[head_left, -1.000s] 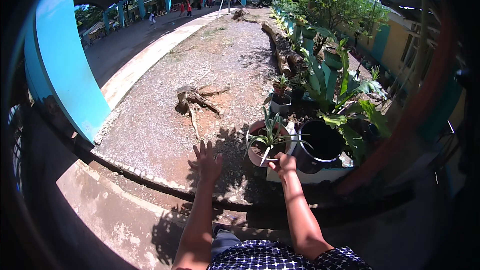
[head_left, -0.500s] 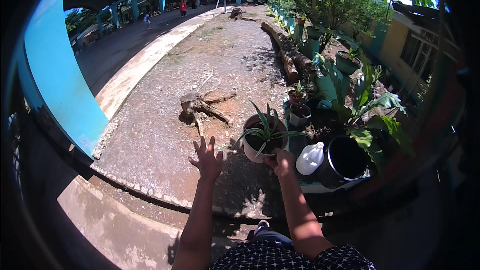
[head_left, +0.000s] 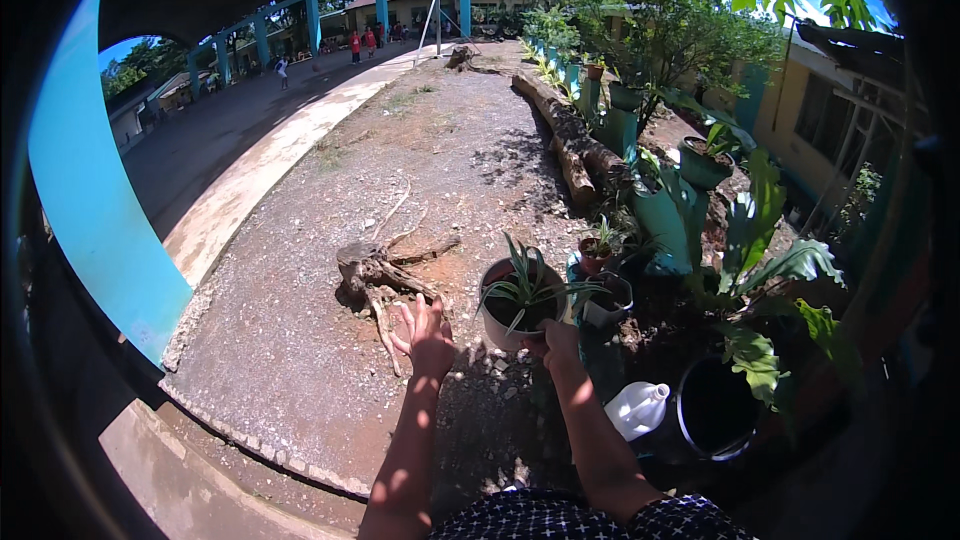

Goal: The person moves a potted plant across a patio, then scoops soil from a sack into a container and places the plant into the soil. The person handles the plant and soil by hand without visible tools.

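My right hand [head_left: 553, 342] grips the near rim of a pale round flowerpot [head_left: 497, 331]. Long, narrow striped leaves spread from the potted plant [head_left: 522, 286] over dark soil. To the left of the pot, my left hand [head_left: 425, 338] reaches forward with its fingers apart and nothing in them. It does not touch the pot. Just beyond that hand, a dry tree stump [head_left: 362, 272] with bare roots lies on the gravel. A white plastic jug [head_left: 637, 409] and a large black bucket [head_left: 716, 410] stand right of my right forearm.
Smaller pots, including a brown pot [head_left: 596, 254] and a grey container [head_left: 607, 302], line the bed at the right. A long log [head_left: 572, 135] edges it farther off. A broad-leaved plant [head_left: 755, 250] overhangs the bucket. A blue pillar [head_left: 100, 180] rises at the left; people [head_left: 362, 43] are far away.
The view has moved forward, so the jug and bucket now sit lower. My left hand has come closer to the stump's roots. The pot remains in my right hand.
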Demonstrator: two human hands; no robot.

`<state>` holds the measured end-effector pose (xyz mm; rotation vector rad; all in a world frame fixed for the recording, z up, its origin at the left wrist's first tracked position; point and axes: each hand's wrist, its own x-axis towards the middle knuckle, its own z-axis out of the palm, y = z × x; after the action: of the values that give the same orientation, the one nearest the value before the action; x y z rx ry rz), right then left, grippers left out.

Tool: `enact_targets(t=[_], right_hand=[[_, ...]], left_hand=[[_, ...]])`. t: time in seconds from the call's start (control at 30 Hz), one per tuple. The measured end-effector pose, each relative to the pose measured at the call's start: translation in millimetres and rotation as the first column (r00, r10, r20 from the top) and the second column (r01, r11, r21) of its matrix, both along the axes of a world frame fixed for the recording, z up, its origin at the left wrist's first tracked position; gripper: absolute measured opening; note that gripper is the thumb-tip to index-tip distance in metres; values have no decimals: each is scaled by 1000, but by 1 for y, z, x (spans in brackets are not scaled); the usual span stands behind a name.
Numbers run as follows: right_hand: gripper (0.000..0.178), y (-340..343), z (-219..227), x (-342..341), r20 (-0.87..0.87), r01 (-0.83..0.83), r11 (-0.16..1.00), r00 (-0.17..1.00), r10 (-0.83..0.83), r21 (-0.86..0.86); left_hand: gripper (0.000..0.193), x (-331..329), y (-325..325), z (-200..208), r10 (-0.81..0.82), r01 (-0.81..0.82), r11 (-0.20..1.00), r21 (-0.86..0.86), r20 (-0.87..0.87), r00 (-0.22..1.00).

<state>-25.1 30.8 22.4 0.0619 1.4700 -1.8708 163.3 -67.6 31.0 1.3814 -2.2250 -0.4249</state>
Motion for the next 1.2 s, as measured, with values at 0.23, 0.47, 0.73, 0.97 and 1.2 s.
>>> enact_targets(t=[0.23,0.47,0.73,0.97,1.2], right_hand=[[19,-51,-18,-67,-7,133,991,991,-133,-4],[28,-100,-36,-105,-5,451,892,893,-451,-14],[24,-111,-25,-92,127,699,703,692,-711,127],[22,-85,-64,-72,43,788,533,548,-835,309],[23,-60,-147,-61,194,859,430,388,-901,278]], left_hand=[[55,-73,-73,3,-117,119,989,89,-22,993],[62,-150,-162,-8,-364,369,929,-36,106,926],[65,-222,-217,-18,-679,679,732,60,142,720],[68,-244,-199,-47,-816,819,569,72,175,551],[65,-232,-180,-75,-849,861,493,124,283,445]])
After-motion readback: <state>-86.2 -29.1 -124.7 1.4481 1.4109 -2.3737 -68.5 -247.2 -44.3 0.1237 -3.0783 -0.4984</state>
